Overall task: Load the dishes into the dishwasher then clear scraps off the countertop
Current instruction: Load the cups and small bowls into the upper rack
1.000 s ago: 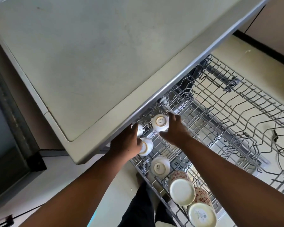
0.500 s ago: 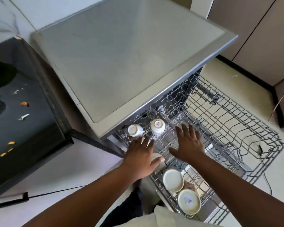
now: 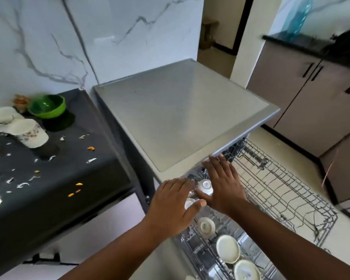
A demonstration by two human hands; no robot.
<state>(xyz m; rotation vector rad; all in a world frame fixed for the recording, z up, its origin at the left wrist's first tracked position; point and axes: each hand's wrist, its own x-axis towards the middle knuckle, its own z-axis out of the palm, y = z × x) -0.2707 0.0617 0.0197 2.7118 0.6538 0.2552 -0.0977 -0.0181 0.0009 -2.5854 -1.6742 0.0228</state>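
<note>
The dishwasher's wire rack [image 3: 287, 190] is pulled out to the right of the grey dishwasher top [image 3: 180, 118]. Several white cups stand upside down in it, one [image 3: 205, 185] between my hands and others [image 3: 227, 248] nearer me. My left hand [image 3: 173, 207] hovers flat above the rack's left end, fingers straight, holding nothing. My right hand [image 3: 223, 184] is spread open just beside it, over the rack. On the black countertop [image 3: 55, 190] at the left lie a green bowl [image 3: 47, 106], flowered white cups [image 3: 25, 131] and scattered scraps [image 3: 91, 148].
A marble wall rises behind the countertop and dishwasher. Brown cabinets [image 3: 311, 93] with black handles stand to the right across the pale floor. A doorway opens at the back. The rack's right half holds no dishes.
Both hands let go of the small cups and lifted up and back from the rack, fingers spreading. My view rose, bringing the countertop with its dishes and scraps into sight.
</note>
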